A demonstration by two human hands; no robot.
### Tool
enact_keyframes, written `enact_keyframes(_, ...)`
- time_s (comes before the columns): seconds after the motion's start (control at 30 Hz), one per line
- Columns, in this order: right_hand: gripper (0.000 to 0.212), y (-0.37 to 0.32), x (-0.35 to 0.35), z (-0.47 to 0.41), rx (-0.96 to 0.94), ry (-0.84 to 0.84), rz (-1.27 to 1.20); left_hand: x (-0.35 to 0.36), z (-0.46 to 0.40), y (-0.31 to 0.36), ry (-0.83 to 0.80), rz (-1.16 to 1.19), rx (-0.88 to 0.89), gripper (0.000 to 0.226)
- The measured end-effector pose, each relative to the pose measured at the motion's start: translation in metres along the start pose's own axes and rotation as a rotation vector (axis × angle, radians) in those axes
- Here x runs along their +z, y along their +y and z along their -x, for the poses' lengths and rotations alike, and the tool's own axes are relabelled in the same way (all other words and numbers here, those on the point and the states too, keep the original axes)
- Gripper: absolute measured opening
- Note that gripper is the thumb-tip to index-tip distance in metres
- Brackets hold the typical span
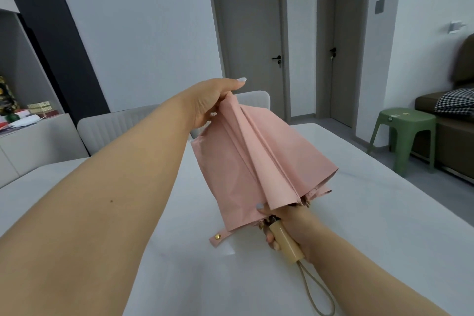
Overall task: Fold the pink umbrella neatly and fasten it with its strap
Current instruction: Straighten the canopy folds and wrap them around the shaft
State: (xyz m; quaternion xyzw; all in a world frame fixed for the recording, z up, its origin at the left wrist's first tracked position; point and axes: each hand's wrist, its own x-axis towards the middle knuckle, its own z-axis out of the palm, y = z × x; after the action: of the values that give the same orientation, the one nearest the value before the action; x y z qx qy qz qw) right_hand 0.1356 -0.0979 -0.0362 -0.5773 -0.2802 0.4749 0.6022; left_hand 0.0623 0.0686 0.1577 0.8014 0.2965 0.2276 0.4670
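Note:
The pink umbrella (259, 161) is collapsed, its canopy hanging in loose pleats above the white table (359, 213). My left hand (213, 100) pinches the far tip end of the canopy and holds it up. My right hand (287, 226) grips the pale wooden handle (284, 244) near me, thumb pressed on the fabric edge. The pink strap (218, 237) with a gold snap hangs loose at the canopy's lower left edge. A beige wrist loop (318, 295) dangles from the handle.
Two pale chairs (118, 128) stand at the table's far side. A green stool (402, 133) and a brown sofa with a checked cushion (456, 102) are at the right. A low cabinet with clutter (25, 115) is at the left. Grey doors lie beyond.

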Motion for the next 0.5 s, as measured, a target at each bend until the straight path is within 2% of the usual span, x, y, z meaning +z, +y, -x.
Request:
enact_keyframes(0.17,0.020,0.0003,0.0009,-0.0011,-0.037,0.009,0.000,-0.0056,0.0010,-0.0031,-0.034,0.277,-0.012,0.052)
enact_keyframes(0.3,0.026,-0.0007,0.0014,0.0001,0.002,0.012,0.019,-0.0078,0.0004,-0.0049,-0.023,0.202,0.045,0.037)
enact_keyframes(0.4,0.022,-0.0017,0.0016,0.0012,0.000,0.018,0.005,-0.0082,0.0002,-0.0070,0.004,0.227,0.082,0.044)
enact_keyframes(0.5,0.022,-0.0017,0.0024,0.0018,-0.001,0.024,-0.014,-0.0074,0.0004,-0.0083,0.070,0.232,0.081,0.040)
